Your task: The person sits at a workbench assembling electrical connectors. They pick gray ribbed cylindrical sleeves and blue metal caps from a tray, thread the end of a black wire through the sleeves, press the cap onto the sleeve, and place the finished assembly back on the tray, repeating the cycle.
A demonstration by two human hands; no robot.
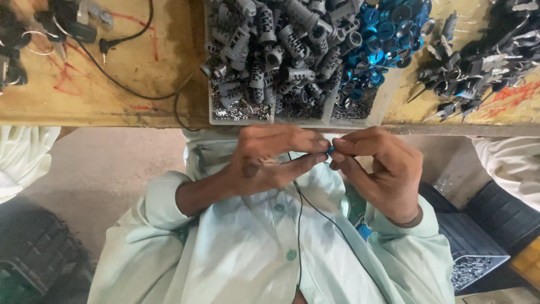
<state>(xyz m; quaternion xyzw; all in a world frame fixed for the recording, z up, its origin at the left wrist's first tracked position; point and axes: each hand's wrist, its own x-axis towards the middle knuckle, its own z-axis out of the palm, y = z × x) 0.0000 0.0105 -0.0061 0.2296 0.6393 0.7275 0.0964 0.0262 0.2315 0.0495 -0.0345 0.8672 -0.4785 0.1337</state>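
My left hand [270, 160] and my right hand [377, 169] meet in front of my chest, just below the workbench edge. Their fingertips pinch a small blue part [331, 150] between them; most of it is hidden by the fingers. Directly above, a divided clear tray [270, 115] on the bench holds a heap of grey metal cylinders [275, 50], a pile of blue ring-shaped parts [388, 31] and small silvery bits at the front.
A worn wooden workbench [112, 84] spans the top, with a black cable [129, 84] and keys at left. Dark metal parts [478, 73] lie at right. A small box of silvery pieces [475, 267] sits low right. People in white sleeves sit on both sides.
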